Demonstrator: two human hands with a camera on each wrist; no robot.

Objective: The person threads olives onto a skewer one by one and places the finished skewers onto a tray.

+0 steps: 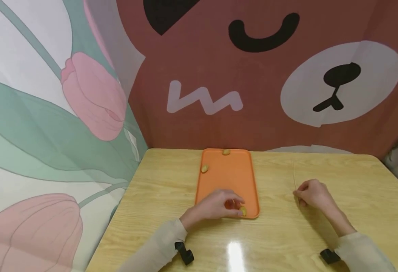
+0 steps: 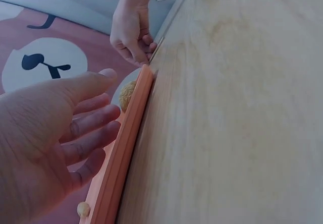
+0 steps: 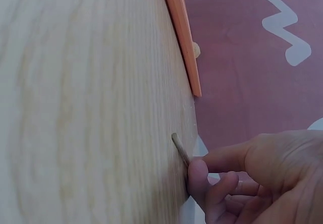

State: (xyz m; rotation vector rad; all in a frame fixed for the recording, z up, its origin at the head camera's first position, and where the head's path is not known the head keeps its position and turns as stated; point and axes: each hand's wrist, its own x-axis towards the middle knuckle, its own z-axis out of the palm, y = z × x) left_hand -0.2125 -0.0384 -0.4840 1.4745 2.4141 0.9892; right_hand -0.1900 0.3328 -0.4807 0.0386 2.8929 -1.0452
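An orange tray (image 1: 227, 175) lies on the table with three small, bumpy golden-brown lumps on it. One lump (image 1: 225, 152) is at the far edge, another (image 1: 204, 168) by the left edge, the third (image 1: 242, 210) at the near right corner. Over that corner is my left hand (image 1: 216, 204), thumb and fingers spread around the third lump. The left wrist view shows these fingers (image 2: 96, 125) relaxed and apart from the lump (image 2: 126, 96). Right of the tray, my right hand (image 1: 314, 193) pinches a thin wooden skewer (image 3: 179, 148) between thumb and forefinger, close to the tabletop.
The wood-grain table (image 1: 165, 177) reaches back to a curtain (image 1: 199, 128) with a bear print. A flower-printed curtain (image 1: 42, 151) hangs on the left. Black straps or mounts (image 1: 184, 253) are at both sleeves.
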